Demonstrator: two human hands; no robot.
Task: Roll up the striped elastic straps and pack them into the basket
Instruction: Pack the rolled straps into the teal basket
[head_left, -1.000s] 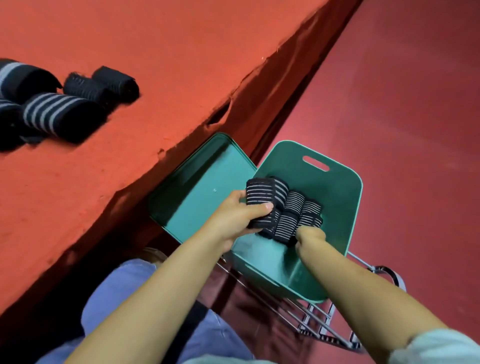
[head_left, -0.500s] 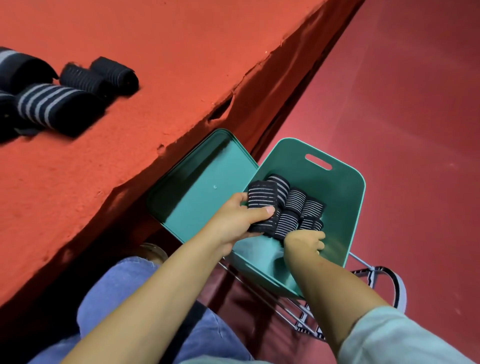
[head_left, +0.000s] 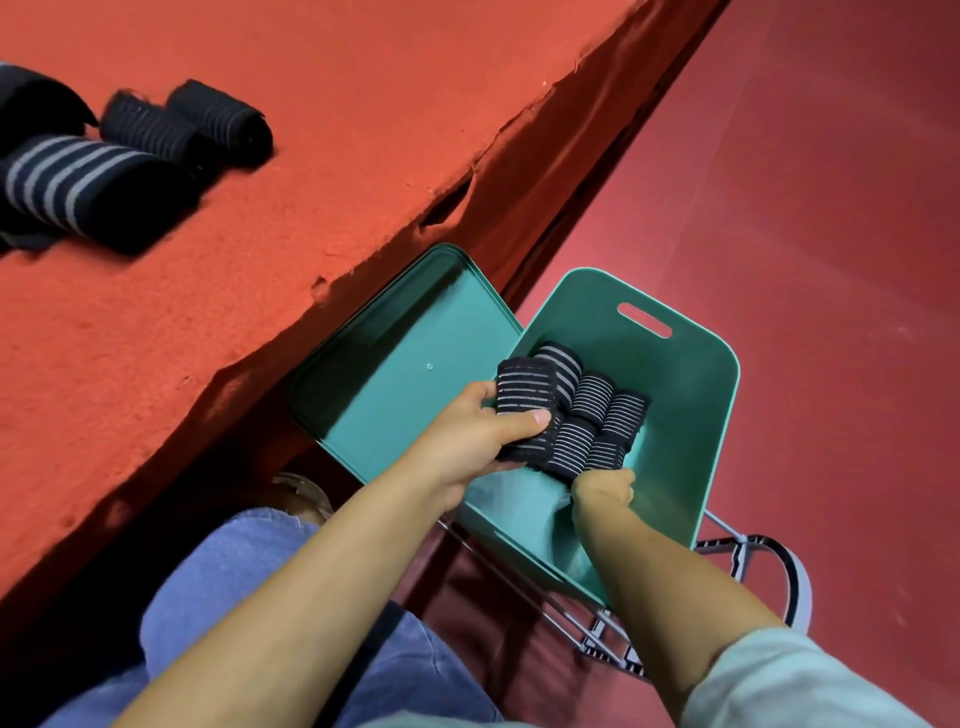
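The left hand (head_left: 470, 441) grips a rolled striped strap (head_left: 524, 400), the thumb (head_left: 524, 420) curled across its near face and the remaining fingers wrapped behind it, out of sight; the roll is held at the near-left end of the packed cluster, inside the green basket (head_left: 691, 415). The right hand (head_left: 605, 486) reaches into the basket from the near side, its knuckles turned toward the camera and its fingers curled down against the nearest rolls; whether they pinch one cannot be told. Packed rolls (head_left: 592, 421) stand on end in two short rows, touching one another, near the middle of the basket floor, below the slot handle (head_left: 644, 320) in the far wall. The basket rests tilted on a wire rack (head_left: 613, 623), with its green lid (head_left: 415, 374) lying beside it to the left, partly under the edge of the red table (head_left: 363, 130). On that table, at far left and well apart from the basket, lie further rolled straps (head_left: 156, 130), two narrow and finely striped, one broader with pale bands. Blue trouser fabric (head_left: 234, 597) fills the lower foreground; the red floor (head_left: 805, 208) lies to the right.
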